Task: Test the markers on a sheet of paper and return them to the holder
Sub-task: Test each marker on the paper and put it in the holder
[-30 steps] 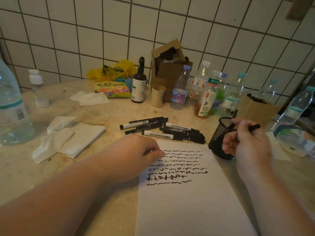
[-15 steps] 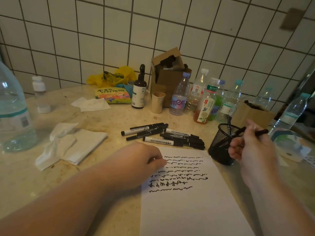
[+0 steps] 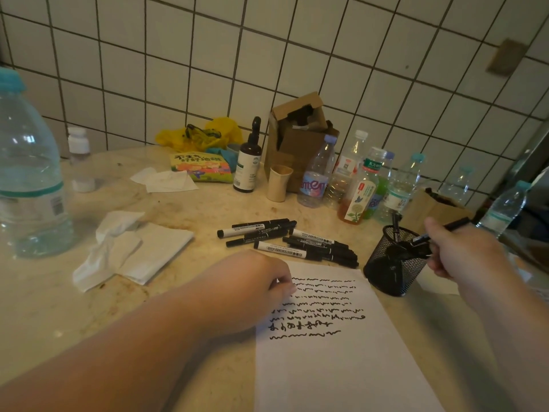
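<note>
Room: a white tiled wall (image 3: 297, 55) with dark grout rises behind my beige stone counter (image 3: 44, 307), which looks stained and dimly lit.
Left clutter: a large clear water bottle (image 3: 29, 179) stands at the far left edge, a small white-capped bottle (image 3: 79, 159) behind it, and crumpled white tissues (image 3: 130, 248) lie between them and my left arm.
Back clutter: a yellow bag (image 3: 202, 133), a colourful snack packet (image 3: 200, 171), a dark pump bottle (image 3: 247, 162), a small beige cup (image 3: 278, 182) and an open cardboard box (image 3: 300, 135) line the wall; a row of plastic drink bottles (image 3: 361, 185) stands to their right, just behind the holder.
Loose markers: a pile of black markers (image 3: 292, 242) lies on the counter just beyond the top edge of the paper, between my two hands.
Paper: the white sheet (image 3: 335, 358) lies in front of me, its upper half covered with rows of black test scribbles.
Left hand: my left hand (image 3: 252, 289) rests on the sheet's upper left corner, fingers curled under; I cannot tell whether they pinch anything.
Holder: the black mesh holder (image 3: 392, 261) sits just right of the sheet's top corner, with one marker standing in it.
Right hand: my right hand (image 3: 463, 251) grips a black marker (image 3: 436, 233), fingers curled round its barrel.
Marker to holder: the held marker slants down to the left, its lower end over the holder's open mouth, my hand just to the right of the rim.
</note>
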### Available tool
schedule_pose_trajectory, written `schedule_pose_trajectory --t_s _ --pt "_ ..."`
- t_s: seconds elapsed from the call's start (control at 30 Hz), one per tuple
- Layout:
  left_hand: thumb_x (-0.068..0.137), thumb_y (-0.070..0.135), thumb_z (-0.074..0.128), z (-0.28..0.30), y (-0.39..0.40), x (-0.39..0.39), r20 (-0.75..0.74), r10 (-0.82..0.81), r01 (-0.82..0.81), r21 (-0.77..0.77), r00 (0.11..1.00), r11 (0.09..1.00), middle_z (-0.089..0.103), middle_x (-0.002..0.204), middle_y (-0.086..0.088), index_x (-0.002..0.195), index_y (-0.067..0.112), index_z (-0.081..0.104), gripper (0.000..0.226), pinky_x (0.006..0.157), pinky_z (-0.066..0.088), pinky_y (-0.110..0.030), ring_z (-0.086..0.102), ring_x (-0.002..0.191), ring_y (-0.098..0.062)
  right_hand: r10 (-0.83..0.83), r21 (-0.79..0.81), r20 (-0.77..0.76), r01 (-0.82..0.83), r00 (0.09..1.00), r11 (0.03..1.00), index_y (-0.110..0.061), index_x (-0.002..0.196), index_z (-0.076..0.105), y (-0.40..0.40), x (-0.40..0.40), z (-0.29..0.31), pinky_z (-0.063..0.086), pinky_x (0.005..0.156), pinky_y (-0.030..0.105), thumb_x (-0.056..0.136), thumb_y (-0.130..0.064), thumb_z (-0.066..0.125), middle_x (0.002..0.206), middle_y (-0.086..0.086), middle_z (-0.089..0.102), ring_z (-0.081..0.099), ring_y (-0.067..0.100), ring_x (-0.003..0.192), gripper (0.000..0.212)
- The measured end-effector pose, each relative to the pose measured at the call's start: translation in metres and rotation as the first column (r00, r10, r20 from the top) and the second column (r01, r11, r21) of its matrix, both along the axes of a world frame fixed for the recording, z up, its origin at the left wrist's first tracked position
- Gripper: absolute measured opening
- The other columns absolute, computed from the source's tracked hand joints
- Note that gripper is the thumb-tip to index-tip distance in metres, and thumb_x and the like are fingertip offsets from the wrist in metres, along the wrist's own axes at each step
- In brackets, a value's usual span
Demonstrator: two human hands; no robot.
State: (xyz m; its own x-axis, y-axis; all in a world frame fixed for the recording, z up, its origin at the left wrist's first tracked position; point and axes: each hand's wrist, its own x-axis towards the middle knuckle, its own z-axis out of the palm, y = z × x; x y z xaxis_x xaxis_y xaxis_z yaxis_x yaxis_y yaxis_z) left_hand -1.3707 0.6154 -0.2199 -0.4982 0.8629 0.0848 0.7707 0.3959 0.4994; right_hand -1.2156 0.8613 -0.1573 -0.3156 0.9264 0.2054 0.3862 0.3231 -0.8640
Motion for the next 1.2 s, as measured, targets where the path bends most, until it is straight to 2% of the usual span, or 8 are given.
schedule_pose_trajectory --t_s 0.17,0.27,0.33,0.47,0.6,0.83,1.03,1.2 --pt "0.098 0.047 0.05 0.001 0.0 0.001 -0.015 0.004 -0.004 -0.001 1.0 1.0 0.069 0.096 0.015 0.113 0.036 0.067 0.025 0.08 0.055 -0.024 0.061 0.083 -0.001 0.001 0.18 0.041 -0.008 0.999 0.984 -0.025 0.131 0.059 -0.01 0.003 0.011 0.055 0.075 0.043 0.092 -0.044 0.067 0.093 0.008 0.068 0.064 0.023 0.076 0.044" --pt "0.098 0.047 0.049 0.001 0.001 0.001 -0.028 0.002 -0.002 -0.01 1.0 1.0 0.069 0.096 0.015 0.112 0.037 0.067 0.025 0.075 0.052 -0.02 0.06 0.081 -0.001 0.053 0.426 0.023 -0.057 0.998 0.903 -0.033 0.117 0.06 -0.036 0.003 0.018 0.046 0.065 0.029 0.095 -0.039 0.064 0.086 0.004 0.068 0.063 0.019 0.076 0.024" --pt "0.098 0.047 0.05 0.0 0.002 0.001 -0.026 0.002 -0.003 -0.025 1.0 1.0 0.068 0.095 0.016 0.112 0.037 0.067 0.025 0.075 0.053 -0.02 0.06 0.08 0.0 0.174 0.479 0.158 -0.23 0.972 0.847 -0.032 0.108 0.063 -0.051 -0.009 0.009 0.037 0.057 0.022 0.098 -0.032 0.06 0.083 -0.006 0.064 0.058 0.011 0.073 0.01" --pt "0.097 0.045 0.05 0.0 0.003 -0.001 -0.034 -0.003 0.001 -0.055 0.999 0.998 0.069 0.1 0.015 0.114 0.038 0.066 0.024 0.085 0.056 -0.029 0.061 0.087 -0.002 0.327 0.335 0.669 -0.663 0.668 0.67 -0.028 0.124 0.066 -0.054 -0.055 -0.032 0.042 0.085 0.022 0.101 -0.027 0.055 0.115 -0.014 0.06 0.054 0.007 0.106 0.026" --pt "0.097 0.047 0.048 0.003 0.004 0.0 -0.087 -0.001 -0.006 -0.082 0.996 0.997 0.069 0.103 0.013 0.114 0.037 0.065 0.026 0.086 0.055 -0.031 0.061 0.09 -0.005 0.353 0.285 0.744 -0.747 0.567 0.6 -0.028 0.144 0.051 -0.063 -0.095 -0.059 0.027 0.112 0.03 0.102 -0.02 0.049 0.146 -0.012 0.049 0.033 0.01 0.136 0.043" --pt "0.099 0.043 0.044 0.004 0.005 0.001 -0.149 -0.035 0.019 -0.11 0.988 0.994 0.07 0.102 0.008 0.107 0.03 0.067 0.027 0.085 0.054 -0.034 0.061 0.089 -0.01 0.341 0.363 0.742 -0.772 0.578 0.521 -0.025 0.135 0.058 -0.064 -0.114 -0.079 0.039 0.102 0.035 0.102 -0.023 0.047 0.122 -0.006 0.058 0.04 0.015 0.119 0.035" --pt "0.099 0.043 0.045 0.005 0.004 0.001 -0.089 -0.017 0.008 -0.092 0.996 0.996 0.069 0.103 0.01 0.114 0.034 0.066 0.027 0.087 0.054 -0.033 0.061 0.09 -0.009 0.345 0.29 0.703 -0.694 0.622 0.659 -0.031 0.138 0.055 -0.082 -0.1 -0.053 0.045 0.098 0.03 0.101 -0.028 0.052 0.125 -0.008 0.056 0.051 0.012 0.114 0.037" --pt "0.1 0.042 0.046 0.004 0.002 0.0 -0.038 -0.027 0.024 -0.075 0.999 0.997 0.068 0.104 0.013 0.117 0.035 0.065 0.027 0.088 0.055 -0.03 0.061 0.09 -0.006 0.548 0.07 0.408 -0.623 0.73 0.779 -0.03 0.094 0.068 -0.088 -0.036 -0.027 0.05 0.059 0.019 0.094 -0.037 0.064 0.077 -0.006 0.068 0.062 -0.001 0.061 0.008"
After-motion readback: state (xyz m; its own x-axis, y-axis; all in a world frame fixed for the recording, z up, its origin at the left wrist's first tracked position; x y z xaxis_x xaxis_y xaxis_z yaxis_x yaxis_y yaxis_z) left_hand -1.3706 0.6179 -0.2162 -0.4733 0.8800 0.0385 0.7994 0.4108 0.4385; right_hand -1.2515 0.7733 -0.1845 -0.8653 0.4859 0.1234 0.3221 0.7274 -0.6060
